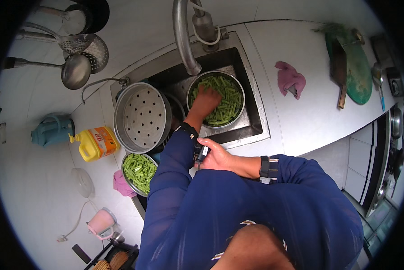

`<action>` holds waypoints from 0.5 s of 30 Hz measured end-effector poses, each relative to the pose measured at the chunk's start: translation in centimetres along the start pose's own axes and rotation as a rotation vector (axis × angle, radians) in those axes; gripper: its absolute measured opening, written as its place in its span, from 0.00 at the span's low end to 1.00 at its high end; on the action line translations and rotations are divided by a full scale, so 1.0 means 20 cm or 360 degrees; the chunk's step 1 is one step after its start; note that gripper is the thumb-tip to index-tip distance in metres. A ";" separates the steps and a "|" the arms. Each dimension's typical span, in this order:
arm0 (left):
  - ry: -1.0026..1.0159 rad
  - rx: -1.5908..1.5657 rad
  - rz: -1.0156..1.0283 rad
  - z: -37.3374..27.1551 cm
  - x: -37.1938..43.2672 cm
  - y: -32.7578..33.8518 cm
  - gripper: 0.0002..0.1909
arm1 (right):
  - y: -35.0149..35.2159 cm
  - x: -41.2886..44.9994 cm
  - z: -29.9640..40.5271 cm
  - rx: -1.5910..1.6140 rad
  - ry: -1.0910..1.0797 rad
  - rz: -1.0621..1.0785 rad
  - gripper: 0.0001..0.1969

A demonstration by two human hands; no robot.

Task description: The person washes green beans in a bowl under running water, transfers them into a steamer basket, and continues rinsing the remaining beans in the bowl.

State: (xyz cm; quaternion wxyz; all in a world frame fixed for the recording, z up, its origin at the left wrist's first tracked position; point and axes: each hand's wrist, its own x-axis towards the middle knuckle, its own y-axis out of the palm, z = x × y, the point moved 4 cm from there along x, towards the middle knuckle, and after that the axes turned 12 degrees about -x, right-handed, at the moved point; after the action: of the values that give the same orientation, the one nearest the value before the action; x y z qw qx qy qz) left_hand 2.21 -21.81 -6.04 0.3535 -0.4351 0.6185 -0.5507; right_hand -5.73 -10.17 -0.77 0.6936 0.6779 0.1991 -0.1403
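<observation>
My left hand (207,101) reaches into a round metal pot (243,98) of cut green beans (224,98), and its fingertips are hidden among the pieces. The pot stands in the steel sink (256,130), right of the curved faucet (181,37). With my right hand (219,155) I grip the cuff of the left sleeve (188,133), thumb on top. A small black cable connector (204,152) lies against that palm.
A perforated steamer pot (143,118) sits over the sink's left side, beside a bowl of cut beans (139,172). Left are a yellow jug (99,143) and a blue thermos (51,131). Right are a pink cloth (291,81), a cleaver (338,65) and a green cutting board (359,77).
</observation>
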 end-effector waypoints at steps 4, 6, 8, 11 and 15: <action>-0.0994 -0.0516 -0.0141 0.16 -0.04 0.16 0.09 | -0.18 0.00 0.06 -0.0332 0.0122 0.0155 0.17; -0.1308 -0.0831 -0.0379 0.22 -0.10 0.25 0.11 | -0.31 -0.02 0.09 -0.0571 0.0188 0.0092 0.19; -0.1443 -0.0996 0.0033 0.22 -0.10 0.30 0.13 | -0.42 -0.05 0.20 -0.1129 0.0179 -0.0328 0.23; -0.1530 -0.1001 0.0117 0.22 -0.12 0.33 0.17 | -0.57 0.00 0.53 -0.2325 -0.0208 -0.1020 0.31; -0.1282 -0.0740 0.0130 0.20 -0.14 0.41 0.34 | -0.51 0.16 0.81 -0.3442 -0.0586 -0.1397 0.38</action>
State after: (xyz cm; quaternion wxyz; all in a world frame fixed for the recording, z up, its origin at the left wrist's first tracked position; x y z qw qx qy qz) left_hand 5.75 -20.64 -14.79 0.4801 -0.6572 0.5555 -0.1703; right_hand -6.23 -26.57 -11.31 0.8179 -0.4185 0.3275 -0.2207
